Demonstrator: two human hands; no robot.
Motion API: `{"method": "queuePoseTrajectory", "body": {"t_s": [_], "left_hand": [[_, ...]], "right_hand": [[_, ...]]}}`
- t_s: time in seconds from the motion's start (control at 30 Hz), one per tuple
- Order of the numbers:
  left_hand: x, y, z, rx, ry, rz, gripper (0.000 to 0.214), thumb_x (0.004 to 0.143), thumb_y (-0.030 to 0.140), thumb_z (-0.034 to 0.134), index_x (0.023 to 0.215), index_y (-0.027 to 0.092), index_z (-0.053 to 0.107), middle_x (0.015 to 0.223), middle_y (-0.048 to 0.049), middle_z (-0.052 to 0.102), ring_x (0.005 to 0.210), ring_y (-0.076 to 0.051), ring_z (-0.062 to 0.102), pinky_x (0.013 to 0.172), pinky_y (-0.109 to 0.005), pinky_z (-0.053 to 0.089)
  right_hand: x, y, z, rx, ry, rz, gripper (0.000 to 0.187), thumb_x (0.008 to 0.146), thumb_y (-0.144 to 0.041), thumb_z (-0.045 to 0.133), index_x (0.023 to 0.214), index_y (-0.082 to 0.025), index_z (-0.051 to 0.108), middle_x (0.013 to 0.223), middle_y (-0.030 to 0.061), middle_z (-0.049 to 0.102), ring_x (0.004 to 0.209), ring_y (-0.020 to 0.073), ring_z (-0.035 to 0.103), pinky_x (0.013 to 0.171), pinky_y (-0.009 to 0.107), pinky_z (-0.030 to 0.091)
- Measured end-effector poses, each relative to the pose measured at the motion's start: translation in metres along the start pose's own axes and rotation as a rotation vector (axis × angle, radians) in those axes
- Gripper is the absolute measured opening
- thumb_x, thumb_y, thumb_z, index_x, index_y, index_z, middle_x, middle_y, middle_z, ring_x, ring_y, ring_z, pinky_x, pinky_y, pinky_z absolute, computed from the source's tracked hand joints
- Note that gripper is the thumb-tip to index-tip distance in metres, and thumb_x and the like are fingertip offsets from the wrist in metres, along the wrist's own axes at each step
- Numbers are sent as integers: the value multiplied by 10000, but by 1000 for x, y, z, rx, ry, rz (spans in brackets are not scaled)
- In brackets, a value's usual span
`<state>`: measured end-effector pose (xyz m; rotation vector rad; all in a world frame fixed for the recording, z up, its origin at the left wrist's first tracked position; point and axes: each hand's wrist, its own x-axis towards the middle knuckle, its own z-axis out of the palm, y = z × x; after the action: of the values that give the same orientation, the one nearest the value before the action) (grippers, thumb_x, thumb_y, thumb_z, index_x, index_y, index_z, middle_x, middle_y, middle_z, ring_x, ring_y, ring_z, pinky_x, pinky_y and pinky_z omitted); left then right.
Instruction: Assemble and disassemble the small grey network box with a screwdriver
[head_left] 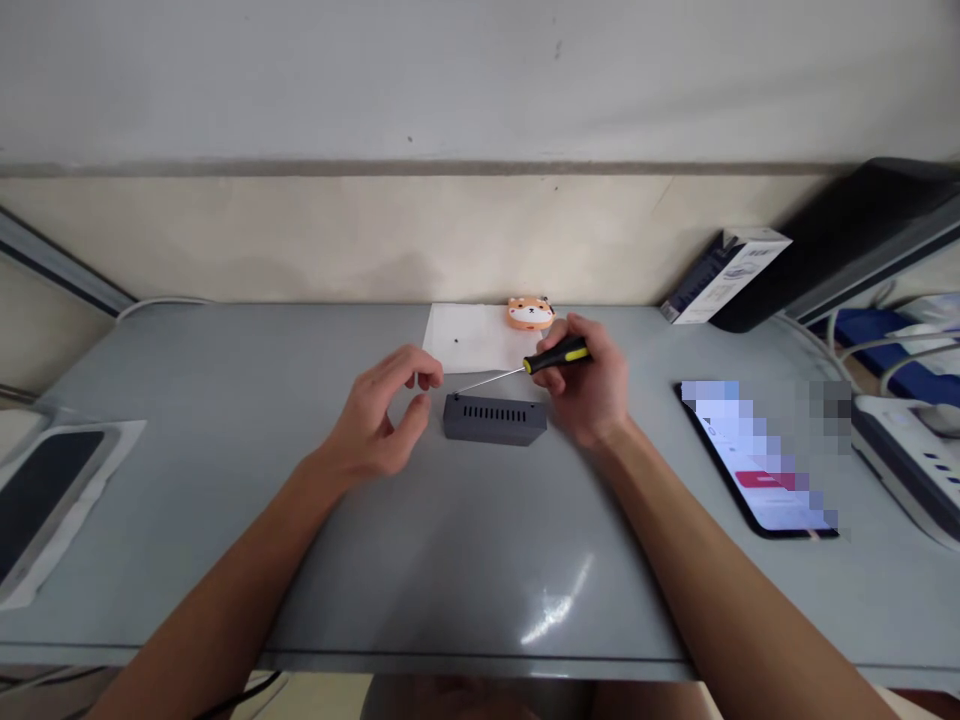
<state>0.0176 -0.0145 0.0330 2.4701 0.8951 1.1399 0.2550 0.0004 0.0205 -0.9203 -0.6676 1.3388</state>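
A dark grey slotted box (495, 422) lies on the table, with a row of vent slits and a small screw at each upper end. My right hand (589, 385) is wrapped round the black and yellow handle of a screwdriver (556, 355). The thin shaft slants down to the left, and its tip is at the screw (456, 397) on the box's left end. To the left of the box is my left hand (386, 415), its thumb and fingers curved and apart with nothing between them. It does not touch the box.
Behind the box, a white paper (480, 340) bears a tiny dark screw (456, 341) and an orange animal-face case (529, 313). A phone (757, 470) and a power strip (907, 460) lie right. A carton (727, 275) leans at the back; a dark flat device (52, 490) lies left.
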Motion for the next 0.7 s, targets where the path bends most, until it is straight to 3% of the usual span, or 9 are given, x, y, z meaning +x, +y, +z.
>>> {"method": "queuePoseTrajectory", "body": {"t_s": [0.13,0.7], "left_hand": [[1,3,1,39,-5,90,221,895,54,448,1002,214,555,898,-32,630,798,-173,604,721,-313,525],[1,6,1,128,-3,168,281,834,48,467,1037,219,558,918,-48,663,810,-197,639,728,-343,564]], "right_hand": [[0,1,0,4,14,11,354,820,-417,631,545,-195,615,485,-41,400,357,49,323,444,257,221],[1,3,-1,18,-18,-8,341,808,-409,635,544,-193,619,483,-39,403,344,52,342,434,258,225]]}}
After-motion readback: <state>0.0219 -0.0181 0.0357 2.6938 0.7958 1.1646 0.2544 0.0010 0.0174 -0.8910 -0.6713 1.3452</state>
